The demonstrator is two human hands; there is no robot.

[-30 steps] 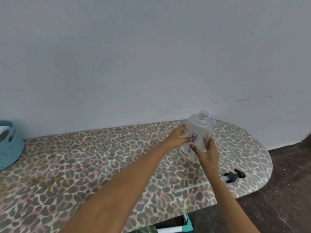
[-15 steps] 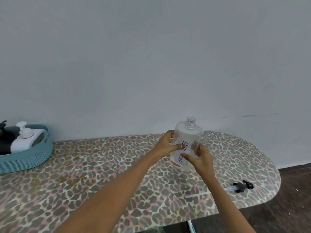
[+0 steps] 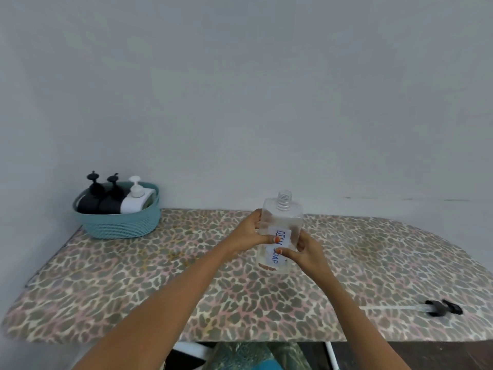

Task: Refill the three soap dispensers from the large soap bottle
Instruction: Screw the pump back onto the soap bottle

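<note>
The large soap bottle (image 3: 281, 231), clear and labelled "DISH SOAP", stands near the middle of the leopard-print board (image 3: 133, 284), your left hand (image 3: 246, 235) and right hand (image 3: 306, 252) both wrapped around its body. Its neck is open; the pump (image 3: 437, 307) lies well apart to your right. Over the last second your view has swung left, so the teal basket (image 3: 120, 225) with three dispensers (image 3: 117, 200) now shows fully. That likely marks your next reach: no dispenser is opened yet.
</note>
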